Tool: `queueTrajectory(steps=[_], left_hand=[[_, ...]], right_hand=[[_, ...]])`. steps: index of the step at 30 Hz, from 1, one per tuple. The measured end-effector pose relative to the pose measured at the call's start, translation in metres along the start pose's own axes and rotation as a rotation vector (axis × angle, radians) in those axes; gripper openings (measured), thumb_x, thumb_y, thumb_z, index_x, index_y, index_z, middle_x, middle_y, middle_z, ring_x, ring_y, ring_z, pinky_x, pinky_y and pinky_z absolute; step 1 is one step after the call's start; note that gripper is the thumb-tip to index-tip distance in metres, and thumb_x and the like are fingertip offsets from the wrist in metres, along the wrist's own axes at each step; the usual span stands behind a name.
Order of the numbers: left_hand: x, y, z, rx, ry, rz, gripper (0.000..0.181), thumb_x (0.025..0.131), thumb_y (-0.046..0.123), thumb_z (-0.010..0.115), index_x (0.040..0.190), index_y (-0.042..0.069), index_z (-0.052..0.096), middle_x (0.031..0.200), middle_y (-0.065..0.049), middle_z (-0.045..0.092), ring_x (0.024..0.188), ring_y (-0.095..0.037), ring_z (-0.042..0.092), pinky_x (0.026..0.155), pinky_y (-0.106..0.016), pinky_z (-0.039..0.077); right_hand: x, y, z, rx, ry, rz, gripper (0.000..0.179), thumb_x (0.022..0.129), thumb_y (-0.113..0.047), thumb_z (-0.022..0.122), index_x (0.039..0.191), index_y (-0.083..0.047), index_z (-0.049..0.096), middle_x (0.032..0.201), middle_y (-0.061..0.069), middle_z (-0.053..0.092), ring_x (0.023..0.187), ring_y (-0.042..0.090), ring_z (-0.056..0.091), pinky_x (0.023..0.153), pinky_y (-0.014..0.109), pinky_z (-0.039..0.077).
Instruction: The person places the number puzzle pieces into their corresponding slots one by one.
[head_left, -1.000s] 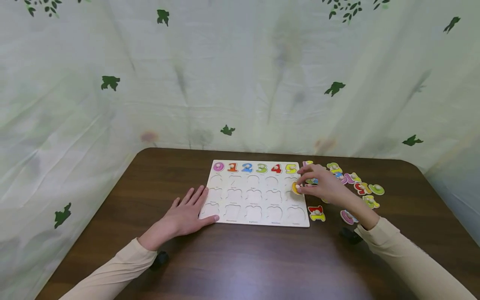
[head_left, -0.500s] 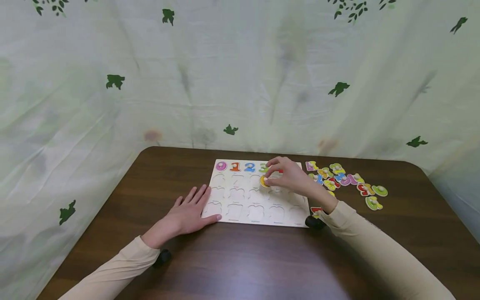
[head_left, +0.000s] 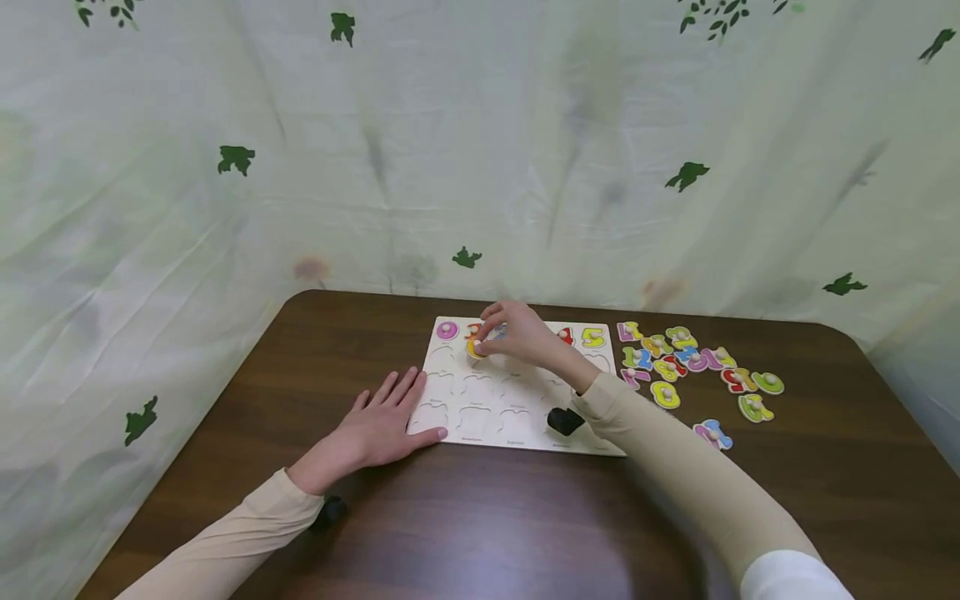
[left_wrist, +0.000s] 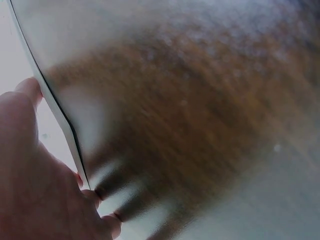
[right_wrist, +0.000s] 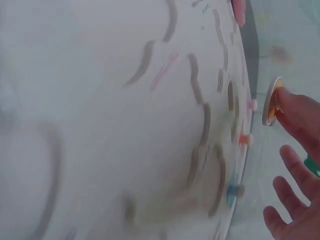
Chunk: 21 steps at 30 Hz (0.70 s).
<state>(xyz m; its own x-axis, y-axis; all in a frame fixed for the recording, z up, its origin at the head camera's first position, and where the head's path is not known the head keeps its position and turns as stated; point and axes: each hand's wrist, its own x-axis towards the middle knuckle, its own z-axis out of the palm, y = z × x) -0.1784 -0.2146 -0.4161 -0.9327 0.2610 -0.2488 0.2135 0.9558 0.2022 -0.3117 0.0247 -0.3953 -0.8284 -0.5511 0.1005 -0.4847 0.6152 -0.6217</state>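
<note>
A white number puzzle board (head_left: 495,402) lies on the table, with the 0 (head_left: 447,331), the 5 (head_left: 592,337) and other number pieces filling its top row. My right hand (head_left: 522,337) pinches a yellow-orange puzzle piece (head_left: 474,348) over the board's upper left part. In the right wrist view the piece (right_wrist: 270,102) is seen nearly edge-on between thumb and finger, above the board, so its number is hidden. My left hand (head_left: 381,427), fingers spread, rests at the board's left edge, thumb on its front corner. The left wrist view shows that hand (left_wrist: 45,185) along the board's edge.
Several loose number pieces lie right of the board, among them a yellow piece (head_left: 665,394) and a green piece (head_left: 767,382). A pink-and-blue piece (head_left: 713,434) lies nearer the front. A pale curtain (head_left: 465,150) hangs behind the brown table (head_left: 480,525).
My right hand has carried the yellow-orange piece leftward across the board, from its right edge to below the top row's left part. The left hand has stayed in place.
</note>
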Motion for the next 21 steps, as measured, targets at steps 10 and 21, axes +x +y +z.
queueTrajectory(steps=[10, 21], left_hand=[[0.003, -0.004, 0.004, 0.0, -0.008, 0.002, 0.105, 0.085, 0.082, 0.039, 0.159, 0.013, 0.011, 0.165, -0.008, 0.006, 0.149, -0.033, 0.004, 0.111, -0.065, 0.011], [0.006, -0.008, 0.009, 0.002, 0.016, 0.006, 0.103, 0.085, 0.081, 0.039, 0.159, 0.015, 0.012, 0.165, -0.007, 0.006, 0.15, -0.032, 0.004, 0.111, -0.065, 0.013]], right_hand=[[0.036, -0.023, 0.033, -0.179, -0.035, -0.002, 0.013, 0.081, -0.032, 0.082, 0.082, -0.02, 0.079, 0.125, 0.001, 0.062, 0.123, 0.026, 0.043, 0.103, 0.041, 0.034], [0.041, -0.034, 0.046, -0.213, -0.027, 0.004, 0.015, 0.08, -0.034, 0.082, 0.075, -0.022, 0.076, 0.119, -0.001, 0.063, 0.12, 0.023, 0.044, 0.103, 0.043, 0.034]])
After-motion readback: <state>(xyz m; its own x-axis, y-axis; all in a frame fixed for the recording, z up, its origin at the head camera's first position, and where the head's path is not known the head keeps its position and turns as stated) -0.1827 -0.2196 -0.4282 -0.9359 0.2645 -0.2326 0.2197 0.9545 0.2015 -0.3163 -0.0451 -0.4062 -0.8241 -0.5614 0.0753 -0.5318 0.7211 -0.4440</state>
